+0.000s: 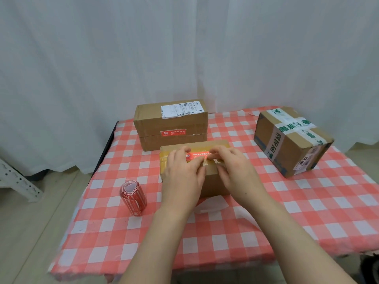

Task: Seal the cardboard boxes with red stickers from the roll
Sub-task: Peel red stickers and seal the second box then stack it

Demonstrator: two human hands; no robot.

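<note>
The red sticker (198, 156) lies across the top seam of the small cardboard box (214, 182), directly under the fingers. The left hand (181, 173) has its fingers (185, 150) nearly straight and flat on the sticker's near end, gripping nothing, probably to rub it down so that it bonds over the old tape. The right hand (235, 171) has bent fingers (217, 151) on the other end; I cannot tell whether they pinch it or only press.

Just beyond the fingers stands a larger box (170, 124) with its own red sticker (173, 133) over the front seam, so it looks done. Well to the right of them, a box with green-printed tape (291, 140) shows no red sticker. The sticker roll (133, 198) lies left of and nearer than the fingers, within easy reach. A white scrap (213, 206), possibly backing paper, lies beneath the wrists.

All rest on a table (307, 222) under a red-and-white checked cloth, before a white curtain (184, 48).
</note>
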